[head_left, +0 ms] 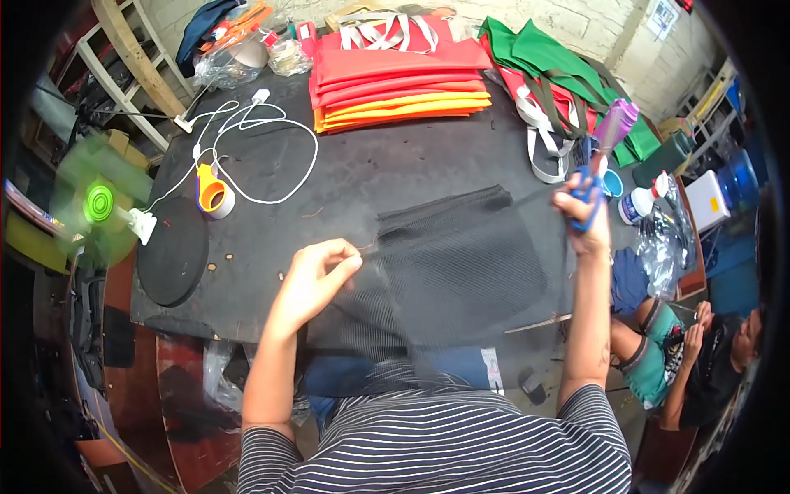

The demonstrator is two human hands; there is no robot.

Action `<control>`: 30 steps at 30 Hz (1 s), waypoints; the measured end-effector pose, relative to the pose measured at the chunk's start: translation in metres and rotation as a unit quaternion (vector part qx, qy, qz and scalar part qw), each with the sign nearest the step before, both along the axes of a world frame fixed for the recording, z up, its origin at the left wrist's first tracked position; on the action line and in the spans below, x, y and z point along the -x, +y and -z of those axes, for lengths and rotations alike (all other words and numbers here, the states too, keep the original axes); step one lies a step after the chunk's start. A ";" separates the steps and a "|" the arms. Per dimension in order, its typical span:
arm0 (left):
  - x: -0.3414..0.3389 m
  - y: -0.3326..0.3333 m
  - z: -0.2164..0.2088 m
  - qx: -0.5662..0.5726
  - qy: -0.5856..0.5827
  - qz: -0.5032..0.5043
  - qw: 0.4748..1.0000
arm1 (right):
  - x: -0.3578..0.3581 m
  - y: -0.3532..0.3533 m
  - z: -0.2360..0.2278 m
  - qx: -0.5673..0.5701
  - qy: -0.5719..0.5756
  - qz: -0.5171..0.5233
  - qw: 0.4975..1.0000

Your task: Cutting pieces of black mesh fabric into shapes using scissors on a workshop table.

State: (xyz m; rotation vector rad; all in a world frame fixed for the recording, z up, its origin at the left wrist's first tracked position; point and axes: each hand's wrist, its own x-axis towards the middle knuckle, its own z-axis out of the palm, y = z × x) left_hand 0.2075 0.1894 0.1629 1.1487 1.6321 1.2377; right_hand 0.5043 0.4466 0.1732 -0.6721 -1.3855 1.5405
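A sheet of black mesh fabric [461,263] lies across the near middle of the dark table, its front part hanging over the edge toward my lap. Its far edge is folded into a band. My left hand [311,284] pinches the mesh at its left edge, thumb against forefinger. A thin reddish thread [366,246] shows just beyond those fingertips. To the right of the mesh, my right hand [589,226] is raised and closed round the blue handles of a pair of scissors [587,196]. The scissor blades point up and away and are smeared by motion.
Folded red and orange bags [399,78] are stacked at the back; green bags [539,58] lie right of them. A tape dispenser [214,196], white cable [313,156] and black disc [173,259] are left, beside a spinning fan [99,202]. A person [708,362] sits at right.
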 end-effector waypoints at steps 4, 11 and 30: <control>0.012 0.036 0.063 0.047 0.032 -0.032 0.998 | 0.027 0.041 0.072 -0.008 -0.110 0.021 0.994; 0.027 0.069 0.128 0.044 0.011 -0.068 0.997 | 0.040 0.050 0.078 -0.155 -0.389 0.280 0.864; 0.021 0.067 0.090 0.098 -0.227 -0.065 0.967 | 0.071 -0.114 0.080 0.292 -0.240 -0.362 0.852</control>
